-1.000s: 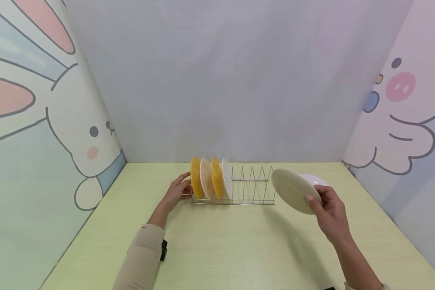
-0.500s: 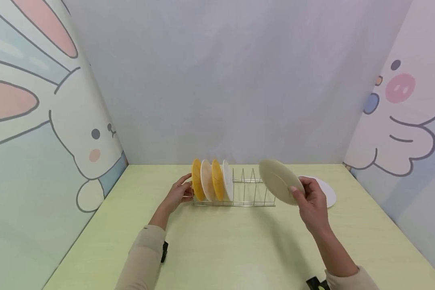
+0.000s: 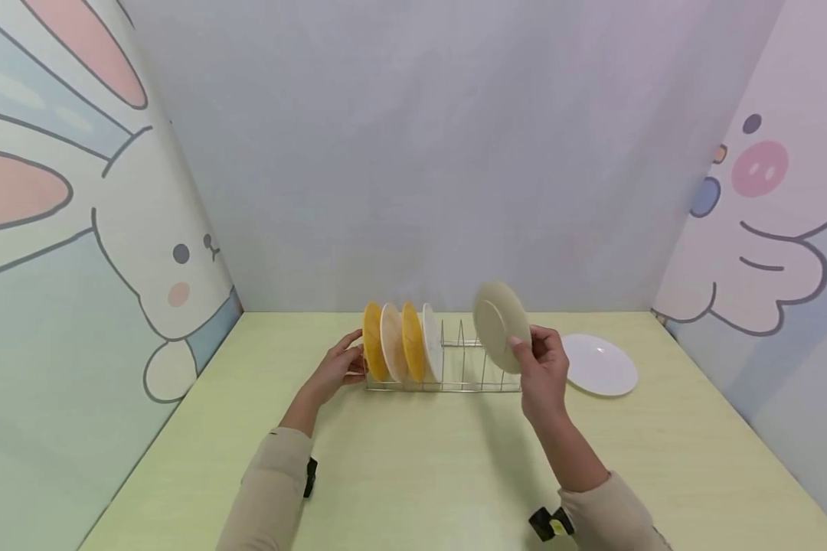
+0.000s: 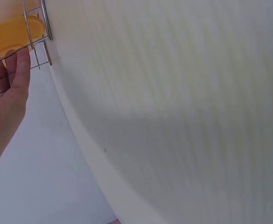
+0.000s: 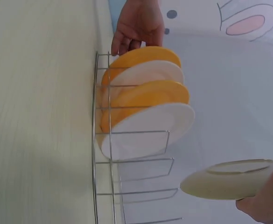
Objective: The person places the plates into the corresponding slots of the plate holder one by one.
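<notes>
A wire dish rack [image 3: 455, 389] stands on the table. Its left half holds upright plates: an orange plate [image 3: 374, 344], a pale pinkish plate [image 3: 391, 344], another orange plate [image 3: 413, 344] and a white plate [image 3: 431, 344]. My left hand [image 3: 334, 369] grips the rack's left end beside the outermost orange plate; in the left wrist view its fingertips [image 4: 23, 56] meet the wire. Between thumb and fingers, my right hand [image 3: 546, 375] holds a cream plate [image 3: 499, 325] by its edge. That plate hangs tilted above the rack's right part, its underside facing left.
A white plate [image 3: 601, 366] lies flat on the table right of the rack. Behind the table [image 3: 413, 467] rises a grey wall [image 3: 441, 153]. Side panels bear cartoon drawings, a rabbit [image 3: 158, 260] at left and a pig [image 3: 758, 229] at right.
My right hand has carried the cream plate leftward and up from beside the rack to above its right part, turning it more upright. The flat white plate is now uncovered. My left hand stays put.
</notes>
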Action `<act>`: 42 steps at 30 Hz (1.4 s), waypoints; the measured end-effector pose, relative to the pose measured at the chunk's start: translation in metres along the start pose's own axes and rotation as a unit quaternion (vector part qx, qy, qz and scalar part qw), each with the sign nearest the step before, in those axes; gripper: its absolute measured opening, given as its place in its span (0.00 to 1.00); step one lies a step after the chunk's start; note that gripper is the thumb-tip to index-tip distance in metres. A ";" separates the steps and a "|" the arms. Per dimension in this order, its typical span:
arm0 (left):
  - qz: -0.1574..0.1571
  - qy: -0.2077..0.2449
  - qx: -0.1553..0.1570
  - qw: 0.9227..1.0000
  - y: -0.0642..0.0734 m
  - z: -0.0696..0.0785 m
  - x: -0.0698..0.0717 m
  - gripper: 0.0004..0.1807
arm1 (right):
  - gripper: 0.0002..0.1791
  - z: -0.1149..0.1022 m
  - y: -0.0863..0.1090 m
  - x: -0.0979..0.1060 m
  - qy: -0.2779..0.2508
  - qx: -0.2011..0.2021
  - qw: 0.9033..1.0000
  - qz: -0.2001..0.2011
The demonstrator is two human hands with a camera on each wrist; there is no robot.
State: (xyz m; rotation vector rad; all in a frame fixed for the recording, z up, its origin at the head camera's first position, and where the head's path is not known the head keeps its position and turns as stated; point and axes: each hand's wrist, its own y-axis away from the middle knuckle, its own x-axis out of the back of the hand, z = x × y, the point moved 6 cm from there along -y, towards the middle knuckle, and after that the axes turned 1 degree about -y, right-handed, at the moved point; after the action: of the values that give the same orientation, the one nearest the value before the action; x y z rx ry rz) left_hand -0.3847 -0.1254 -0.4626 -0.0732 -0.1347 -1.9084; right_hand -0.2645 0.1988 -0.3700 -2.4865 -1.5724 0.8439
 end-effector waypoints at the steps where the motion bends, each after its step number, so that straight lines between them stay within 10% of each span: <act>1: -0.001 -0.001 -0.001 1.000 0.000 0.000 0.000 0.27 | 0.09 0.003 0.000 -0.004 -0.007 -0.002 1.000 0.001; 20: -0.003 0.006 0.002 1.000 0.002 -0.001 0.004 0.26 | 0.12 0.031 0.000 -0.055 -0.030 0.036 0.999 -0.001; 42: -0.006 0.011 0.000 1.000 0.000 -0.002 0.001 0.26 | 0.11 0.089 0.009 -0.058 0.133 -0.004 0.989 -0.059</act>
State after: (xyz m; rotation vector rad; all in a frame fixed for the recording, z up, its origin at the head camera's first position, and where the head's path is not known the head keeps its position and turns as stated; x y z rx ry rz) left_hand -0.3847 -0.1267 -0.4644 -0.0517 -0.1212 -1.9198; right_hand -0.3192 0.1251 -0.4249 -2.3641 -1.6095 0.4685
